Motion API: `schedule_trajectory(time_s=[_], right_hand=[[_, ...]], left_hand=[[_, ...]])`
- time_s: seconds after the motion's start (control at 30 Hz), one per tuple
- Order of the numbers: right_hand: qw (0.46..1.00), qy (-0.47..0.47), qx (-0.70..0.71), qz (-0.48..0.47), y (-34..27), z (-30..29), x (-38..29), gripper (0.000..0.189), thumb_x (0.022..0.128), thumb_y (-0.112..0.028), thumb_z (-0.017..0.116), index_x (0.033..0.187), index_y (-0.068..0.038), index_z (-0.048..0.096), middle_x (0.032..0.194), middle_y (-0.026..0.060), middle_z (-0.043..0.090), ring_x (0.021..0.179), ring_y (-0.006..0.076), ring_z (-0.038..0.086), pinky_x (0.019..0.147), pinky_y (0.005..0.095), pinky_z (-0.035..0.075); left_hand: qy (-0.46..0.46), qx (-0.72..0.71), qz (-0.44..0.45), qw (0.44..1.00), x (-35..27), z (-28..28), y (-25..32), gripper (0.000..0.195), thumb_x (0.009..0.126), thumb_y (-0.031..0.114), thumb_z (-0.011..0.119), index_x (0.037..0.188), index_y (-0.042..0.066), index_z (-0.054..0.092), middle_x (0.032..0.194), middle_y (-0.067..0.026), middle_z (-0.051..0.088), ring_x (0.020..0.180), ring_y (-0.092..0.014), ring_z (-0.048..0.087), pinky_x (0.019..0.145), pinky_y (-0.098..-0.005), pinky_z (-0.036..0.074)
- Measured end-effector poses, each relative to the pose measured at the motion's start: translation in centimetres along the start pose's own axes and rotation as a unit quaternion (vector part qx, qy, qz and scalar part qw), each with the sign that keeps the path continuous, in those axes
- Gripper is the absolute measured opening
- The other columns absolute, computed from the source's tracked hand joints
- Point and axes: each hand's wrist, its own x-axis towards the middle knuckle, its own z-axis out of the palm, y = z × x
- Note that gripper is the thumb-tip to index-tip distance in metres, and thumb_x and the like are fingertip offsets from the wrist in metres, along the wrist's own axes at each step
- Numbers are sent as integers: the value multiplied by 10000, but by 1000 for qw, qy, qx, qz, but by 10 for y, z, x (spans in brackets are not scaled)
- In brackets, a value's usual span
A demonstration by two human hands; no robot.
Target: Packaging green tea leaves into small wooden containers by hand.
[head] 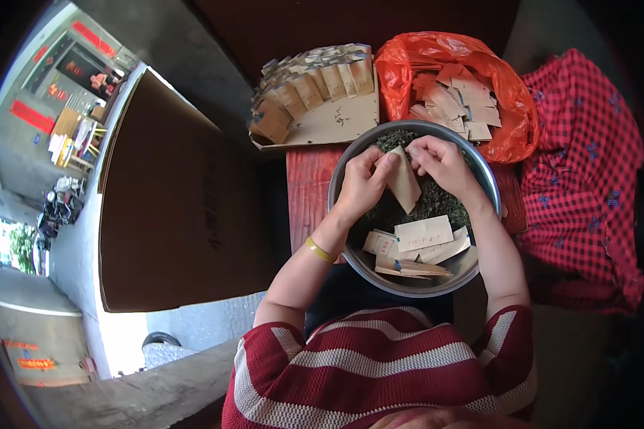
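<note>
A steel basin holds dark green dried leaves, with several loose paper packets lying at its near side. Over the leaves, my left hand pinches the upper left edge of a small tan paper packet, which hangs tilted. My right hand is at the packet's upper right, thumb and fingertips drawn together; whether they grip its edge or some leaves cannot be made out. Behind the basin, a shallow cardboard tray holds rows of standing packets and a few leaf crumbs.
An orange-red plastic bag of paper packets stands behind the basin at right. The basin's far part rests over a reddish wooden surface. Red checked cloth lies at right; a large cardboard sheet stands at left.
</note>
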Motion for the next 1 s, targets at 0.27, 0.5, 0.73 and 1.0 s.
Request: schedule_trajectory(time_s=[0.27,0.5,0.73,1.0], right_hand=[[993,-67,-91,-39,-11,12,-20,122,942,-61,633,1050,-4,630,826,-17,619,718,38,580,628,211,490],[996,-47,74,28,-17,21,-11,110,981,-104,614,997,4,605,827,0,627,705,53,597,643,204,509],[991,-80,-111,-2,-45,3,5,195,937,-85,638,1111,2,628,958,32,647,824,90,606,702,237,498],[935,-4,-279,-218,-58,31,25,157,918,-40,605,1053,29,650,1120,166,660,1044,320,637,916,390,508]], left_hand=[[-14,31,-1,999,-8,1,9,231,923,218,719,875,-2,665,728,27,585,716,-49,513,608,-244,455],[-89,-249,-27,964,-5,-5,-1,610,881,287,762,1351,31,471,1163,-85,616,1004,-159,618,843,-302,532],[-210,-278,-90,933,-5,-4,16,329,905,109,645,1204,23,538,912,-47,639,659,-124,627,598,-259,505],[31,-97,36,994,0,8,-7,211,829,-8,607,1039,-18,591,800,-167,641,741,-293,655,694,-397,517]])
